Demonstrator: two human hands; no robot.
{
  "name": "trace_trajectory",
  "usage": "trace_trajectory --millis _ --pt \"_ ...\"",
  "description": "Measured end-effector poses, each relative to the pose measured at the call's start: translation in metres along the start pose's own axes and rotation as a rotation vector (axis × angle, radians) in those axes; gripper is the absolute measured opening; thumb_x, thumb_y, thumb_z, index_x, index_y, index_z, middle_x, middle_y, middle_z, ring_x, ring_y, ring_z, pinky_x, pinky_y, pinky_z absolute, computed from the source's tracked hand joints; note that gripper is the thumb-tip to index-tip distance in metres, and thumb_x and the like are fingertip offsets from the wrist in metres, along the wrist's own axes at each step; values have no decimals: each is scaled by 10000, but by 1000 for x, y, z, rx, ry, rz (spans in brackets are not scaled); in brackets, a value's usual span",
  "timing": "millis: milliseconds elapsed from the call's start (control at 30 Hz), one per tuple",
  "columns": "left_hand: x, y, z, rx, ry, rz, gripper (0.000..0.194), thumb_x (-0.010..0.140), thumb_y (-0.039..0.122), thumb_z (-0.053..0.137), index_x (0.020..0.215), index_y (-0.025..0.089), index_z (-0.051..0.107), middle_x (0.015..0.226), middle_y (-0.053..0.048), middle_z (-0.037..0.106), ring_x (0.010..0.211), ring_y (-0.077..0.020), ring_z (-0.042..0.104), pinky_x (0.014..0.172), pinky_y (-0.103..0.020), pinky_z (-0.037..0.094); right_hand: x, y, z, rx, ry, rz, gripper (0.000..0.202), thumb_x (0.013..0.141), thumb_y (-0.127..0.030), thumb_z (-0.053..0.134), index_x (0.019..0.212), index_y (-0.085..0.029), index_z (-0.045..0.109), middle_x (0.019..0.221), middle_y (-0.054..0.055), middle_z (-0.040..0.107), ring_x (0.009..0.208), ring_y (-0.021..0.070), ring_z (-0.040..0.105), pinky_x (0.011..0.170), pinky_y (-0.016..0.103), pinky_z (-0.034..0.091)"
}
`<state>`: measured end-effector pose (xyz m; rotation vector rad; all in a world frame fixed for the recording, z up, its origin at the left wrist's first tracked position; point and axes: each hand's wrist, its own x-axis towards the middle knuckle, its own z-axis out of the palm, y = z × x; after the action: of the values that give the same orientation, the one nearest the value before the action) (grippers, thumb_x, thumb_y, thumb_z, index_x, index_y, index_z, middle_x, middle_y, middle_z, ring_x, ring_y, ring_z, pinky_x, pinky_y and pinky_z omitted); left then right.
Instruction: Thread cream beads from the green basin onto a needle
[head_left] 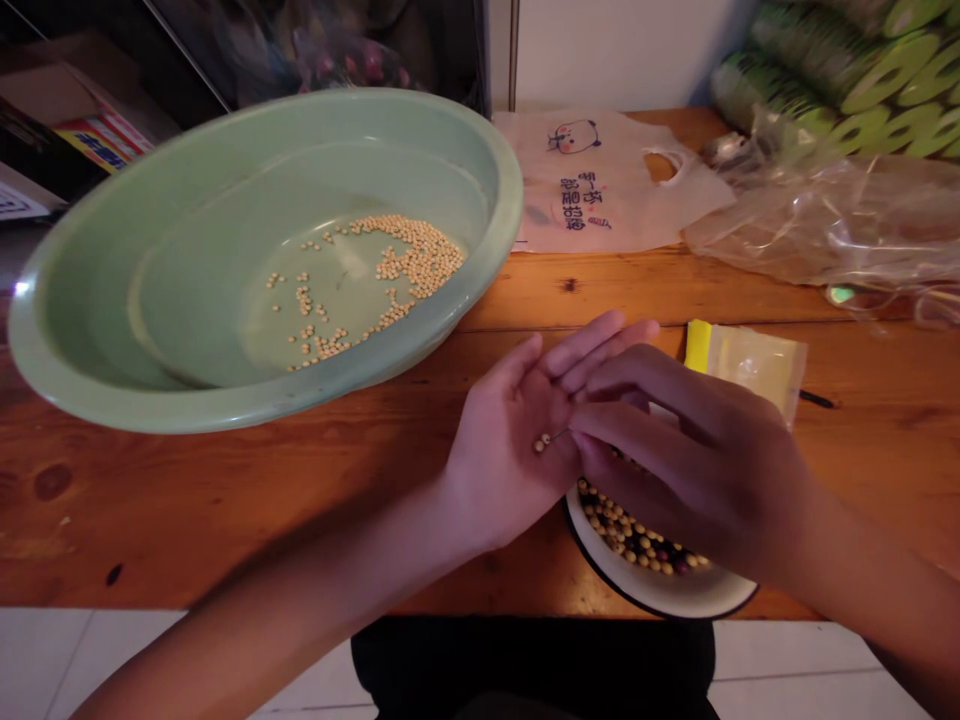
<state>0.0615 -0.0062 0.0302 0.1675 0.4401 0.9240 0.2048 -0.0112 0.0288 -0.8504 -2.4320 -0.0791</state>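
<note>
My left hand (510,450) is turned palm up with its fingers stretched out. A couple of small pale round beads (542,442) lie on its palm. Over that palm, my right hand (675,450) pinches a thin needle (560,433) between thumb and fingers; its tip points at the beads. Below my right hand is a white bowl (645,590) with a dark rim, partly hidden, holding yellowish and dark beads (637,540). A large green oval basin (217,400), to the left, has many pale beads (427,255) scattered across its bottom.
Behind my right hand lies a small clear packet with a yellow edge (750,362), near a dark pen-like stick (817,399). A printed plastic bag (615,190) and crumpled clear plastic (832,220) lie at the back of the wooden table (300,510). Green rolls (862,80) are stacked at right.
</note>
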Motion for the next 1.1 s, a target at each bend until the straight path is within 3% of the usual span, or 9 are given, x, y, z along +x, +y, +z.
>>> trace_trajectory --millis 233,567,1100 --pt "0 -1 -2 15 -53 11 501 947 305 349 1376 57 423 1414 -112 502 1323 -186 445 1048 -272 394 -1 -4 -1 -35 1 1 174 844 -123 514 703 -156 611 801 79 625 672 158 552 559 275 384" --pt "0 1 -1 47 -37 0 489 957 300 330 1380 72 418 1437 -97 474 1322 -159 445 1071 -257 365 0 -5 0 -35 25 -7 212 866 -140 512 669 -158 588 730 74 612 644 172 547 576 302 419" --pt "0 0 0 50 0 13 484 957 294 313 1353 57 460 1392 -101 524 1279 -155 494 1031 -218 397 -3 -3 1 -49 34 25 115 832 -123 527 731 -153 574 827 87 626 719 201 620 565 320 452"
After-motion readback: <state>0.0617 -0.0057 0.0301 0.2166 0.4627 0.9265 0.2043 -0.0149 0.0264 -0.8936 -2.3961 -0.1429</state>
